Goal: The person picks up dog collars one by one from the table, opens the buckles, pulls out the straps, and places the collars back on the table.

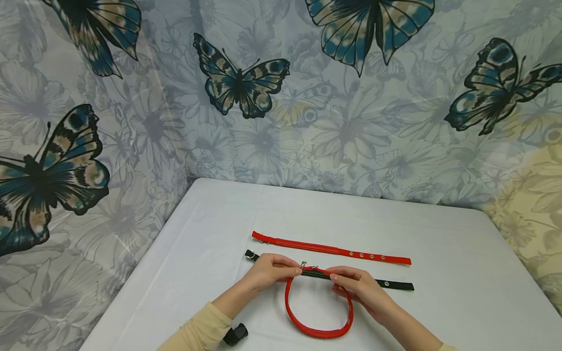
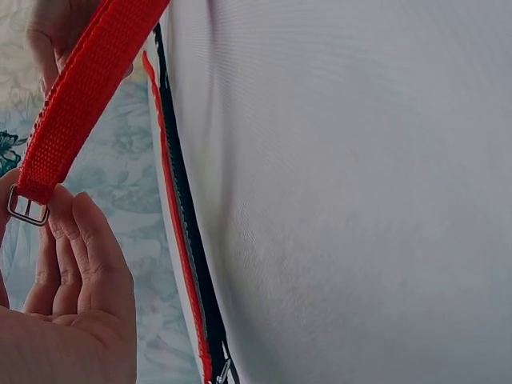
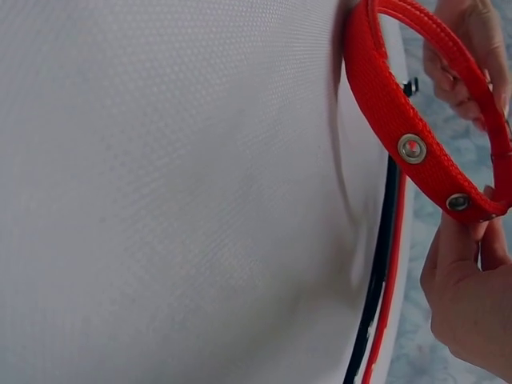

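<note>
A red pet collar is bent into a loop above the white table, held between both hands. My left hand pinches its buckle end; the left wrist view shows the metal buckle at the fingertips. Opposite it, my right hand pinches the end with metal eyelets. Behind the loop lies a black collar, its middle partly covered by the hands. Farther back, a second red collar is laid out straight, with its row of eyelets toward the right.
The white table reaches back to a curtain printed with butterflies and flowers. Beside the left sleeve is a small black object, partly hidden by the forearm; its kind cannot be made out.
</note>
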Tool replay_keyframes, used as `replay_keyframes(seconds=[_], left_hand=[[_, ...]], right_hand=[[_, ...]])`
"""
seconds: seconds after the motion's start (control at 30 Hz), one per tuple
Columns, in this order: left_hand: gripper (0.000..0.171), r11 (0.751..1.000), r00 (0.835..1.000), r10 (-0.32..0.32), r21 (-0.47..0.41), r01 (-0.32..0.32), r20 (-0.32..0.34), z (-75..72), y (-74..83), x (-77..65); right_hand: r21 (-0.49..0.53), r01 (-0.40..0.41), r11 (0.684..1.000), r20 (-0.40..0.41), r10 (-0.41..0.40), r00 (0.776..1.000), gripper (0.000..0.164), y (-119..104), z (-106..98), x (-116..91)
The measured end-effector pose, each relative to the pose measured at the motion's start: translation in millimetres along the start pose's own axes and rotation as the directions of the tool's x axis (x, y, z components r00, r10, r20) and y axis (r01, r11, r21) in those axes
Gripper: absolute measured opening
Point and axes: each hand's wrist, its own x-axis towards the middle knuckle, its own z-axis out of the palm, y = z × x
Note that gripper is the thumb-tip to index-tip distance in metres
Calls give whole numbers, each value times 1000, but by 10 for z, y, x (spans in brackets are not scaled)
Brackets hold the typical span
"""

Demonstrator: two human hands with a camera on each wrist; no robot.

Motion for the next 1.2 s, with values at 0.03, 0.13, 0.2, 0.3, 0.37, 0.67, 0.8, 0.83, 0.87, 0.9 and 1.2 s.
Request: replay_keyframes(seconds=[0.03,0.13,0.2,0.3,0.37,0.67,0.8,0.83,0.87,0.9,1.2], left_hand=[[22,1000,1000,6,1,-6,-4,2,-4,-1],[22,1000,999,23,0,-23,-23,8,-1,-5],[22,999,999,34,3,-34,-37,11,-4,-7],[22,999,998,40,5,-40,-48,11,1,-14],[23,999,998,44,3,-44,-46,11,-1,-17],[23,997,997,77,29,-76,-26,27,11,-16],[22,995,996,92,33,-92,-8,57,21,-17],[21,995,996,92,36,-92,-6,65,22,-18],[20,995,996,93,39,-93,-6,72,23,-17],[20,995,996,92,42,-91,-6,77,23,-16],[21,996,996,82,24,-82,-31,44,-17,-7]], right_hand=[[-2,2,1000,6,-2,1000,46,-2,-3,-2],[-8,7,1000,18,-7,1000,46,-8,-8,-10],[-12,11,1000,26,-10,1000,46,-13,-10,-16],[-17,17,1000,35,-16,999,45,-23,-12,-23],[-16,23,1000,41,-22,999,45,-31,-15,-23],[-59,59,997,6,-58,998,42,-72,67,28],[-49,96,994,3,-96,995,40,-86,136,58],[-41,104,994,6,-104,995,39,-88,145,62],[-33,110,993,6,-110,994,38,-89,151,65],[-26,114,993,8,-114,993,37,-90,154,67],[-32,69,997,1,-69,998,42,-98,94,53]])
